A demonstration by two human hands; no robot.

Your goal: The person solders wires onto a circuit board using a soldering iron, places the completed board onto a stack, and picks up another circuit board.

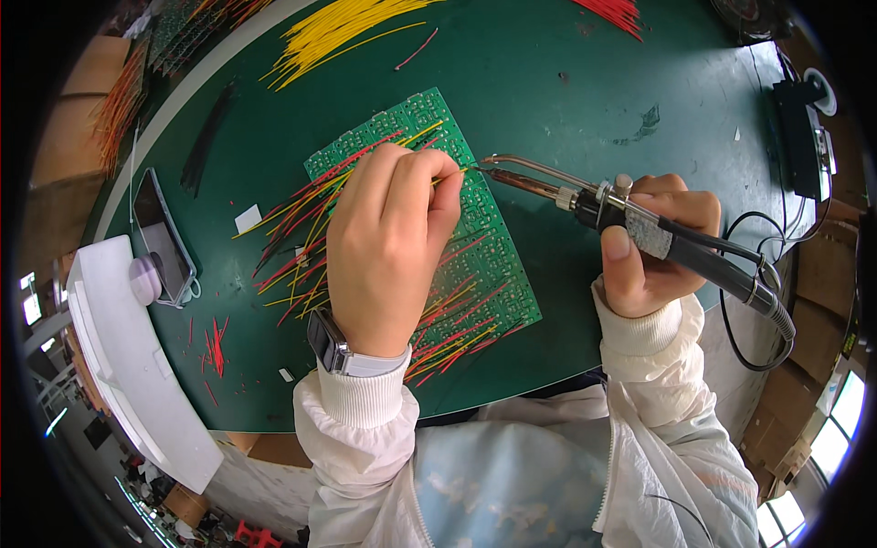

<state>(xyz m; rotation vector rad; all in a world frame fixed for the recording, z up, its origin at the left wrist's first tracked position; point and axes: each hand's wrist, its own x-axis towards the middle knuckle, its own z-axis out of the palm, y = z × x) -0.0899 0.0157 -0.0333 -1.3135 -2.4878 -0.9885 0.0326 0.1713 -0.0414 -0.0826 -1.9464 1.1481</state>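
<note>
A green circuit board panel (pixel 484 215) lies at an angle on the table, with red, yellow and black wires (pixel 457 315) attached in rows and sticking out to its left. My left hand (pixel 388 219) is over the board, thumb and forefinger pinched on a thin yellow wire (pixel 464 170) near the upper right part. In my right hand (pixel 653 242) is a soldering iron (pixel 630 215) with a thin curved metal feed tube (pixel 539 168) along its top. The iron's tip and the tube's end are close to the pinched wire; whether they touch it I cannot tell.
Bundles of yellow wires (pixel 343 36) and red wires (pixel 614 14) lie at the far side. A propped phone (pixel 164 237) stands left beside a white curved panel (pixel 137 365). Short red wire pieces (pixel 216 347) are scattered nearby. The iron's black cable (pixel 776 333) loops at the right.
</note>
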